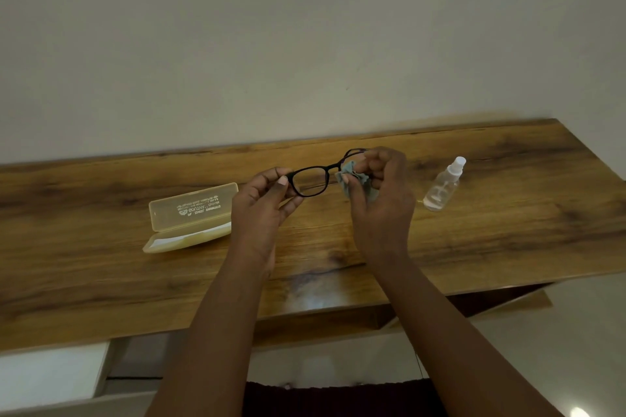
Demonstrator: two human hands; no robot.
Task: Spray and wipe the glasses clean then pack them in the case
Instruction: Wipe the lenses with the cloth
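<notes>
Setting: wooden table (474,247) with a dark grain, set against a plain pale wall (305,27).
Glasses (310,181): black-framed, held up above the table between the two hands, lenses facing the person; one lens shows clear in its rim, the other is covered.
Left hand (261,210): fingers and thumb curled, pinching the outer end of the frame beside the uncovered lens.
Right hand (382,200): fingers bent round a small pale blue-grey cloth (349,179) and pressing it onto the other lens — the cloth bunches out from under the fingertips toward the bridge.
Case (189,217): translucent yellowish, lying open on the table just outside the left hand's grip, lid tipped back with printed lettering showing through it; the lower half looks to hold nothing but a pale lining, though part of it is hidden behind the left wrist.
Spray bottle (442,188): clear plastic with a white nozzle and cap, on the table just outside the right hand's grip, leaning away from the person in this view — a small amount of liquid at its base.
</notes>
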